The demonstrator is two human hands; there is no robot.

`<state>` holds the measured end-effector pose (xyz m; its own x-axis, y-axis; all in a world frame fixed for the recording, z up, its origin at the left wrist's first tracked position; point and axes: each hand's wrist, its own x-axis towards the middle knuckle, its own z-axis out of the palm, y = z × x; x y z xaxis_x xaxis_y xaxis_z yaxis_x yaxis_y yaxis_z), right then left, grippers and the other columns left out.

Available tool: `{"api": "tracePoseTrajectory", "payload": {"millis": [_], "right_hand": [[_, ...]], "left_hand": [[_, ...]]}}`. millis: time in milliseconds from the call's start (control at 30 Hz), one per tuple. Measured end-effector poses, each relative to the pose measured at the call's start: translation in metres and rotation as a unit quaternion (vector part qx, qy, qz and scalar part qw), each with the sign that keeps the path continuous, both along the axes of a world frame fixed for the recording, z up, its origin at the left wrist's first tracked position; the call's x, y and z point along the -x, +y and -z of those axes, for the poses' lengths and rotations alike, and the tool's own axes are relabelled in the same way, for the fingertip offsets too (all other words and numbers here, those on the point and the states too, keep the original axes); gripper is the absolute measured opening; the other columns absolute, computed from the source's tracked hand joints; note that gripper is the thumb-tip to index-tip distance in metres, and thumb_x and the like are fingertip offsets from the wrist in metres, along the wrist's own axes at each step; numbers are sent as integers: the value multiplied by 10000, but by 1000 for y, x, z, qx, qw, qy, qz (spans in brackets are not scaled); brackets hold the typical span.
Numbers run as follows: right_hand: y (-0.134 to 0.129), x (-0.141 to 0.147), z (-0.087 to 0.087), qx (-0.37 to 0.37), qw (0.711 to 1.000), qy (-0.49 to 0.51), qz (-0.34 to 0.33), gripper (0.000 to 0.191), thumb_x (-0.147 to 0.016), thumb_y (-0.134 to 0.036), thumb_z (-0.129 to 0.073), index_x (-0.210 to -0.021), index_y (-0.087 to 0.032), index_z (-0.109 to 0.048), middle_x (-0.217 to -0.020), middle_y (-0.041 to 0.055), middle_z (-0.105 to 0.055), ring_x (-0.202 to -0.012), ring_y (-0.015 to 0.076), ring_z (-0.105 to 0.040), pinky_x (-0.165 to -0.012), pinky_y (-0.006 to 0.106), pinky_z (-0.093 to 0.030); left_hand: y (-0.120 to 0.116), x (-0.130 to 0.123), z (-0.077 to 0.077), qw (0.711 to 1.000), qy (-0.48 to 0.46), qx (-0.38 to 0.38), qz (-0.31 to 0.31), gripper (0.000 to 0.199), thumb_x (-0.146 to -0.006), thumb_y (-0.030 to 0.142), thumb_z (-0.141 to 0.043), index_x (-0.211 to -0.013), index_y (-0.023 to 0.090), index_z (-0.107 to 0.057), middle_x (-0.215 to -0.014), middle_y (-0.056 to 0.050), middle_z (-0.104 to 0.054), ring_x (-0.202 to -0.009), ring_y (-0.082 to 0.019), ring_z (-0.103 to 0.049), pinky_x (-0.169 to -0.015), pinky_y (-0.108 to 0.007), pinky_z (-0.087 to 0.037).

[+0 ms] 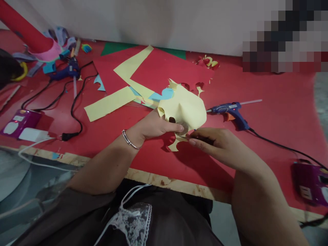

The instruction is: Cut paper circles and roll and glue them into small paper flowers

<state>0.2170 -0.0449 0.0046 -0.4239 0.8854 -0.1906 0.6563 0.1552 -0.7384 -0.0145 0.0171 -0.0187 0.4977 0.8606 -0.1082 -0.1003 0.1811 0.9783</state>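
My left hand is closed on a pale yellow sheet of paper with curved bites cut from its edges. Its thumb presses a small greyish round disc flat against the paper. My right hand is closed around a pair of scissors, whose thin blades meet the paper's lower edge just below the disc. The scissors' handles are mostly hidden by my fingers. A curved yellow offcut hangs beneath the blades. Close to the paper's right edge lies a blue glue gun with an orange trigger.
Red sheets and yellow strips lie behind my hands. Leftward are another glue gun, black cords, a purple power socket and a white adapter. A second purple socket sits at right. The wooden table edge runs nearest me.
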Motion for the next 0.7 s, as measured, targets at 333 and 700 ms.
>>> {"api": "tracePoseTrajectory", "payload": {"millis": [333, 700], "right_hand": [[0, 2, 5, 4, 1000, -10, -26, 363, -1021, -537, -628, -910, -228, -783, -733, 11, -726, -585, 135, -570, -540, 273, -381], [0, 1, 7, -33, 999, -19, -38, 334, -1035, -476, -623, -872, -218, -761, -669, -8, -683, -550, 118, -524, -527, 269, -349]], "left_hand": [[-2, 2, 4, 999, 15, 17, 26, 331, -620, 151, -895, -934, 175, -793, -1003, -121, -812, -965, -274, -752, -914, -420, -604], [-3, 1, 3, 999, -1, 28, 45, 305, -635, 130, -903, -909, 162, -774, -977, -124, -789, -979, -295, -752, -920, -452, -609]]}}
